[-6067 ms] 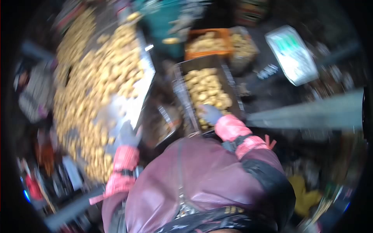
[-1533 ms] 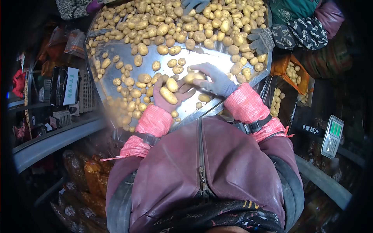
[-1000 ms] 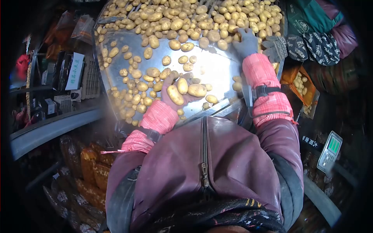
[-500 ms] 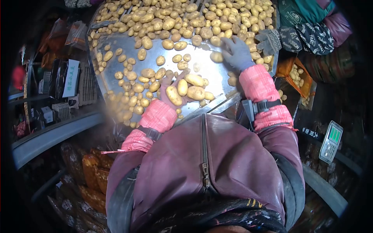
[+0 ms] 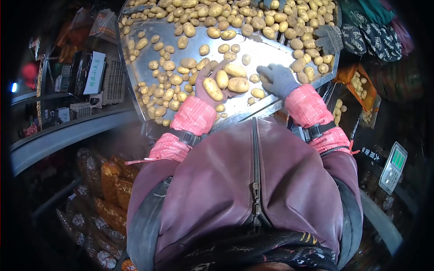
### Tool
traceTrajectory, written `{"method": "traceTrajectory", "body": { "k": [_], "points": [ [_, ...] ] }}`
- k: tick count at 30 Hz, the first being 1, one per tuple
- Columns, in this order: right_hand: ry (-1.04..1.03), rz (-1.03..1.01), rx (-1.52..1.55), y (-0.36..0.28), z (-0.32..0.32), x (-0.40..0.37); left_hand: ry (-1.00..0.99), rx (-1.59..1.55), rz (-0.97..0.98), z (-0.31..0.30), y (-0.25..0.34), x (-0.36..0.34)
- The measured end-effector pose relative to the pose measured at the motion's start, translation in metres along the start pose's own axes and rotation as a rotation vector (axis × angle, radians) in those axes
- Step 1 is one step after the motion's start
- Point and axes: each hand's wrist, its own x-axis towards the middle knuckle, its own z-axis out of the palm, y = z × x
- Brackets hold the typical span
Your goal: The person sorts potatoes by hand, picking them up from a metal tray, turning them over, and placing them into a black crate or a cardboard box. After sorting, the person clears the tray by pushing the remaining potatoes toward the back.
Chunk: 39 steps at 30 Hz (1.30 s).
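In the head view, my gloved left hand point(image 5: 203, 92) lies palm up, its fingers curled around several large potatoes point(image 5: 236, 85). My right hand point(image 5: 279, 80), in a grey glove, is low over the metal table point(image 5: 278, 55), fingers stretched to the left and holding nothing. Just off its fingertips sits a small potato point(image 5: 254, 78), and another potato point(image 5: 257, 93) lies below them. Many smaller potatoes point(image 5: 168, 66) are scattered to the left of my left hand.
A heap of potatoes point(image 5: 217, 10) covers the table's far side. Another person's gloved hand point(image 5: 329, 39) rests at the right edge; a further glove point(image 5: 271, 4) shows at the top. An orange bag point(image 5: 347, 74) with potatoes hangs right. A scale point(image 5: 392, 168) stands lower right.
My right hand has drawn back toward me from the edge of the heap. My left hand still cradles its potatoes. The whole view has shifted, and a glove has appeared at the top.
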Motion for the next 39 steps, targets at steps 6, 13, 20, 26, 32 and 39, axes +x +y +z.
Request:
{"method": "traceTrajectory", "body": {
  "k": [6,13,20,26,32,39],
  "points": [
    [-0.004,0.33,0.807,-0.011,-0.018,-0.022,-0.131,-0.022,0.128,0.013,0.004,-0.005],
    [-0.013,0.294,1.203,-0.039,-0.04,-0.093,-0.309,-0.831,-0.618,0.069,0.0,-0.007],
    [-0.048,0.283,1.48,-0.025,-0.02,-0.147,-0.439,-0.344,-0.664,0.11,-0.011,-0.023],
    [0.218,0.286,1.62,-0.002,0.005,-0.201,-0.392,-0.387,-0.92,0.176,-0.012,-0.022],
    [0.566,0.441,1.746,0.026,-0.01,-0.265,-0.673,-0.418,-1.011,0.25,-0.046,0.017],
    [1.197,0.661,1.576,0.092,-0.008,-0.334,-0.892,-0.217,-0.527,0.378,-0.075,0.063]
  ]
}}
